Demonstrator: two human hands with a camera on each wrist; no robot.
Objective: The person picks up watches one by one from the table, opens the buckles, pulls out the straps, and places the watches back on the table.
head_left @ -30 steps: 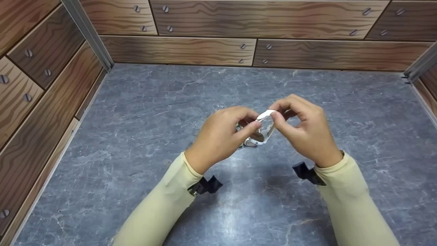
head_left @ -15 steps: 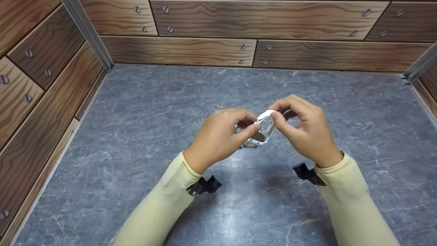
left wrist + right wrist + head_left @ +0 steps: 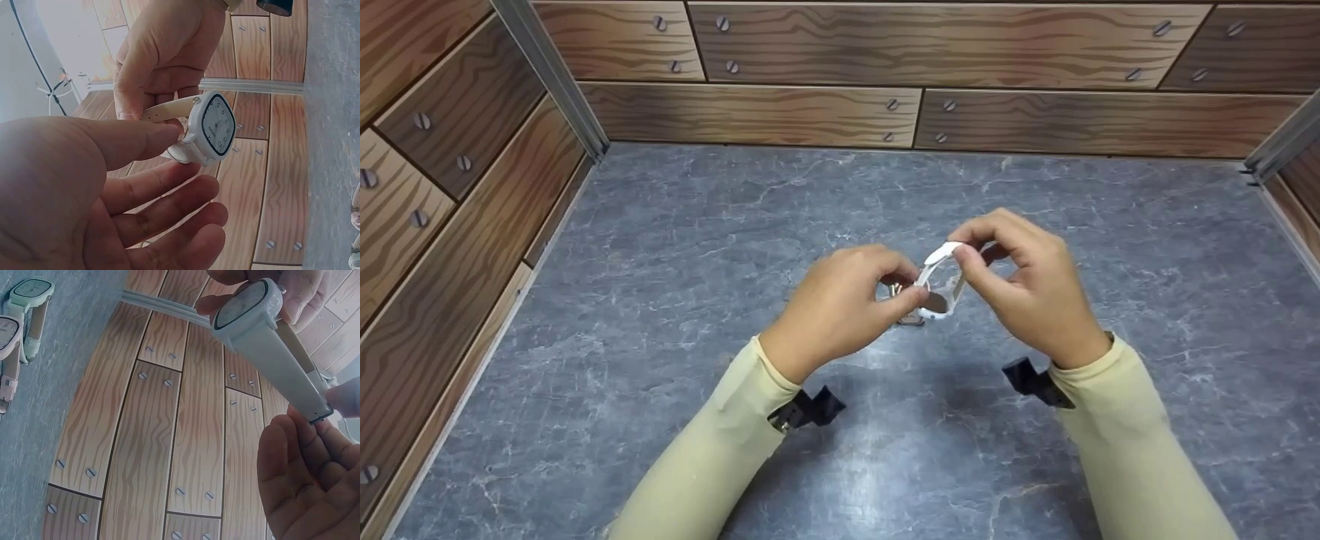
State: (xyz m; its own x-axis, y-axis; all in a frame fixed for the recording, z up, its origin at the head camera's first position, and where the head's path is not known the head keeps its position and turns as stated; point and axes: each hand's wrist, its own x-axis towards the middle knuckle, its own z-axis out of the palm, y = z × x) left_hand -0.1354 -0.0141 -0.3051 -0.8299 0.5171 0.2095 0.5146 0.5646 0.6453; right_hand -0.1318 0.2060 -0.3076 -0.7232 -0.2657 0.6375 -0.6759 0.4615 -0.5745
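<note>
Both hands hold a white wristwatch (image 3: 218, 126) above the table, its strap looped and its square dial facing away from the head camera. My left hand (image 3: 840, 307) pinches the strap close to the watch case between thumb and index finger; its other fingers lie loosely curled below in the left wrist view. With thumb and fingertips, my right hand (image 3: 1027, 277) grips the strap's buckle end, at the top of the loop in the head view. Beneath the left hand lie a pink watch (image 3: 9, 337) and a mint-green watch (image 3: 31, 289), mostly hidden in the head view.
The grey marbled tabletop (image 3: 697, 225) spreads around the hands. Wood-patterned panels (image 3: 810, 112) wall it at the back and left, with metal posts (image 3: 577, 105) at the corners. A black camera mount sits on each wrist.
My left hand has shifted slightly down and left along the strap, so more of the white strap and case shows. The right hand stays nearly still, gripping the strap end.
</note>
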